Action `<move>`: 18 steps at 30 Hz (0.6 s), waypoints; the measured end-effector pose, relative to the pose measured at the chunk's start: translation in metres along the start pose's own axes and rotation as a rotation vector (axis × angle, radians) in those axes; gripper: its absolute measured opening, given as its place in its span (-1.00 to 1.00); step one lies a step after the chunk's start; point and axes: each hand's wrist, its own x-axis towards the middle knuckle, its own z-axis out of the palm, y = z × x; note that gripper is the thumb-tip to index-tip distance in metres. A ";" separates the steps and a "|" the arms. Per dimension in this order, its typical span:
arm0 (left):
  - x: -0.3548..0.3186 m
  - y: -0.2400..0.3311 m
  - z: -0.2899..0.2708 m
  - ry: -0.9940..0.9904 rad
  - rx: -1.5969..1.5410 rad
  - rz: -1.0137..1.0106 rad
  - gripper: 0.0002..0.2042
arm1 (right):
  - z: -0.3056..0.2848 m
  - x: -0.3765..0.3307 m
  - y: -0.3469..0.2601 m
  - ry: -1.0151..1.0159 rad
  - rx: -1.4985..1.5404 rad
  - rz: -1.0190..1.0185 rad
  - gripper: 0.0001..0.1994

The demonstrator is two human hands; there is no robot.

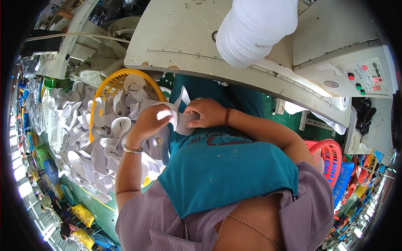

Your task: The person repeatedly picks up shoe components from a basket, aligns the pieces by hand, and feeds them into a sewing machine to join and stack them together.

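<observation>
Above my lap, my left hand (pixel 150 121) and my right hand (pixel 209 113) hold a curled white sheet piece (pixel 182 122) between them. The fingers of my left hand are closed on its left edge, and my right thumb and fingers pinch the other side. One narrow end of the piece sticks up between the hands. Close to my left hand, a heap of similar curled white pieces (pixel 98 157) spills over and around a yellow plastic basket (pixel 95 109). The fingertips of my left hand are partly hidden by the piece.
A worn pale worktable (pixel 176 37) with a printed ruler scale lies ahead. On it stands a stack of white rounded sheets (pixel 247 39). A machine box with a control panel (pixel 366 77) is at the right. Behind my right elbow sits a red basket (pixel 331 161).
</observation>
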 end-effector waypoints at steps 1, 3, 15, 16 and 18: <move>0.005 -0.001 -0.004 -0.048 -0.109 -0.067 -0.84 | -0.005 -0.003 -0.004 0.001 0.000 0.003 -0.61; 0.010 -0.003 -0.018 0.009 -0.203 -0.089 -0.85 | -0.019 -0.008 -0.011 -0.033 0.085 0.144 -0.62; -0.029 -0.043 -0.100 0.344 -1.257 -0.031 -0.81 | -0.080 -0.078 -0.017 0.214 0.639 0.266 -0.74; -0.029 -0.037 -0.101 0.346 -1.255 -0.031 -0.81 | -0.085 -0.081 -0.025 0.180 0.618 0.269 -0.75; -0.021 -0.014 -0.092 0.380 -1.011 -0.065 -0.83 | -0.095 -0.079 -0.039 0.148 0.591 0.266 -0.75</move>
